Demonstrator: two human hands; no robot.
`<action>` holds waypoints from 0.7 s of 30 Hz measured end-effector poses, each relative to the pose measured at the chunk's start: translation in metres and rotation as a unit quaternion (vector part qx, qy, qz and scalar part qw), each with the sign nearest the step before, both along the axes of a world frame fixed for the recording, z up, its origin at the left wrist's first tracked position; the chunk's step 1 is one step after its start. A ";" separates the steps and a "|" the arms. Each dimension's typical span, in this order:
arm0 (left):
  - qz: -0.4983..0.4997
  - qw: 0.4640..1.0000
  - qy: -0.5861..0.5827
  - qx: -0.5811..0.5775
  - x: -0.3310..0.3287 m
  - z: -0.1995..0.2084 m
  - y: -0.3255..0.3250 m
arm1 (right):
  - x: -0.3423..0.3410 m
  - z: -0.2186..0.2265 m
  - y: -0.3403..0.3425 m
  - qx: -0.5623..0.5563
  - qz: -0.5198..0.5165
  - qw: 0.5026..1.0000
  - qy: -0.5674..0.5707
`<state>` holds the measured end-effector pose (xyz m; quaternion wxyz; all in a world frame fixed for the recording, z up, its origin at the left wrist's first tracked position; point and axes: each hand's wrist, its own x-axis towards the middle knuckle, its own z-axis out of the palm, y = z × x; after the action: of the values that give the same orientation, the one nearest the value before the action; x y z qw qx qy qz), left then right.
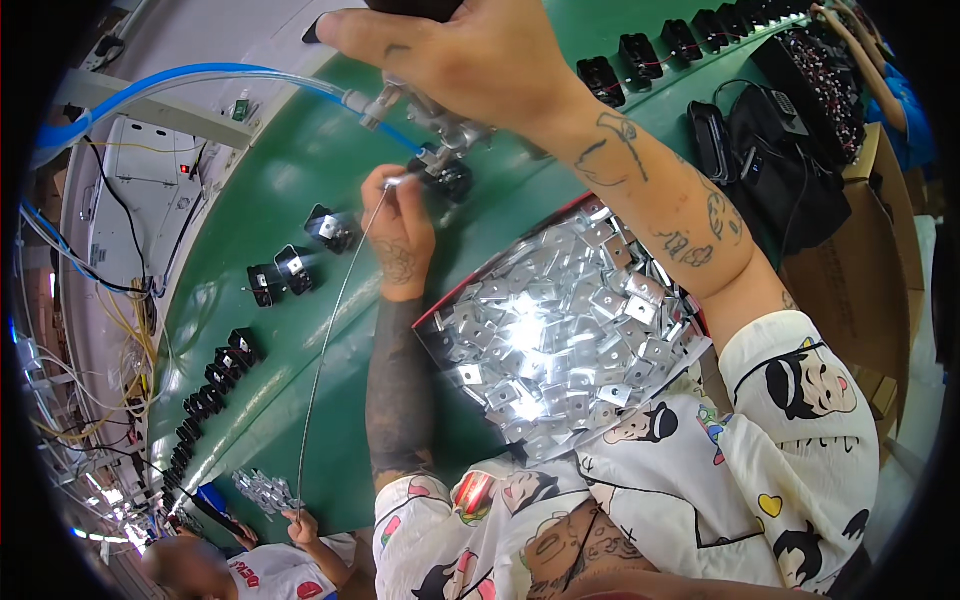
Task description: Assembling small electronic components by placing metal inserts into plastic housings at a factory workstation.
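My right hand is wrapped round the upper part of a dark-topped tool, cut off at the frame's upper edge. Below it is the tool's metal head, joined to a blue hose. Under that head a small black part stands on the green work surface. My left hand is closed beside this part, thumb and fingers pinched; what they hold is unclear. A thin pale line runs from those fingers across the green surface; I cannot tell if it is a wire or a seam.
Against my body is a red-edged box heaped with silver metal brackets. Black parts stand in rows at left and far right. Blue hose crosses upper left. A black bag lies right. Other people work lower left and upper right.
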<state>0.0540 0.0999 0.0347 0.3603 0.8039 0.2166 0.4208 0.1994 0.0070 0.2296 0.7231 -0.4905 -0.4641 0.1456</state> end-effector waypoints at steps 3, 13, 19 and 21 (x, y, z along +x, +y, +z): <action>0.017 0.996 0.075 0.050 0.009 0.012 -0.009 | 0.001 0.002 -0.002 -0.022 0.045 0.997 0.057; 0.012 0.944 -0.176 -0.279 0.013 0.014 0.006 | 0.002 0.002 -0.004 -0.021 -0.001 0.999 0.026; -0.023 0.924 -0.232 -0.304 0.010 0.004 0.013 | -0.001 0.003 -0.003 -0.023 0.015 0.999 0.029; 0.003 0.958 -0.181 -0.224 0.012 0.007 0.009 | 0.000 0.003 -0.003 -0.024 0.016 0.999 0.030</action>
<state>0.0660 0.1089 0.0415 0.5630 0.6123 0.2394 0.5008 0.1991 0.0036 0.2323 0.7218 -0.4958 -0.4468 0.1833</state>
